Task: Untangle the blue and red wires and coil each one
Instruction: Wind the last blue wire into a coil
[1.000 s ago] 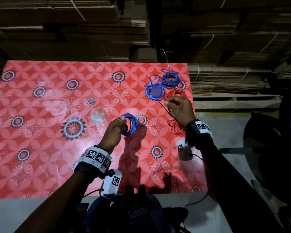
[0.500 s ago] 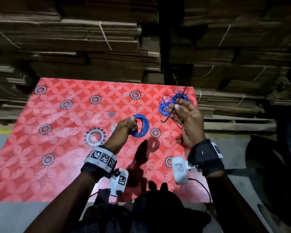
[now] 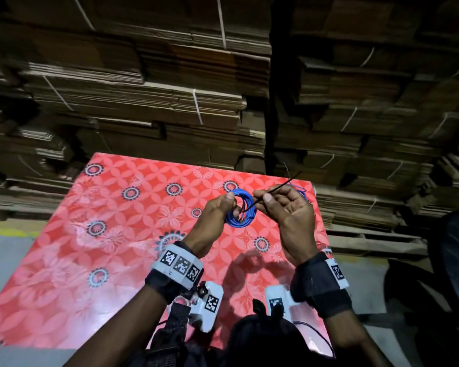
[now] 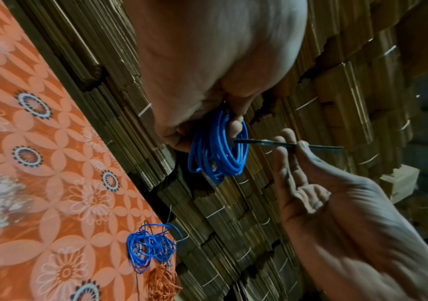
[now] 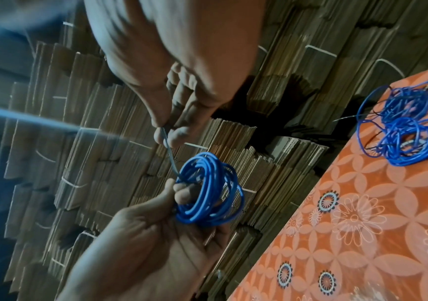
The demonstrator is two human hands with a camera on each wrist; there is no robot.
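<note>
My left hand (image 3: 232,206) holds a wound blue wire coil (image 3: 241,210) in the air above the table's far right part, thumb on top and fingers through its loop. My right hand (image 3: 261,199) pinches a thin black tie strip (image 3: 274,190) between thumb and forefinger, and the strip's lower end pokes into the coil's middle. The left wrist view shows the strip (image 4: 284,144) entering the coil (image 4: 217,150). More blue wire (image 5: 408,130) lies loosely bundled on the table's far corner, with a red wire coil (image 4: 163,283) beside it.
The table wears a red flowered cloth (image 3: 117,234). Bundled stacks of flat cardboard (image 3: 170,102) rise close behind it and to the right. A dark chair (image 3: 456,260) stands at the right. Grey floor shows at the left.
Both hands rose and came together. The right hand lifted the black strip off the table and brought its end into the blue coil that the left hand holds. The head view tilted up.
</note>
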